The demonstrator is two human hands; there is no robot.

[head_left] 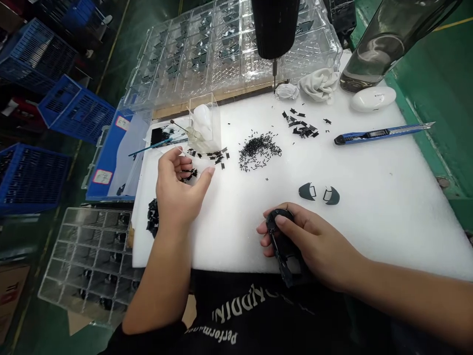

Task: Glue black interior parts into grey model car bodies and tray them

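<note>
My right hand [306,241] grips a black plastic shell-like housing [284,249] at the near edge of a white foam pad [369,227]. My left hand [177,190] rests on the foam, fingers curled and thumb spread, with nothing visibly held. Small black pieces [218,157] lie just beyond its fingertips. Further right are a heap of tiny black parts [258,150] and a scatter of black clips [300,124]. Two dark grey curved covers [306,191] [332,196] lie right of centre.
A blue utility knife [380,134], white cloth [320,84] and clear box [205,123] stand on the foam. A black dispenser with a needle tip [275,27] hangs above. A clear compartment tray [229,49] lies behind; blue crates [76,109] stand left, beyond the table edge.
</note>
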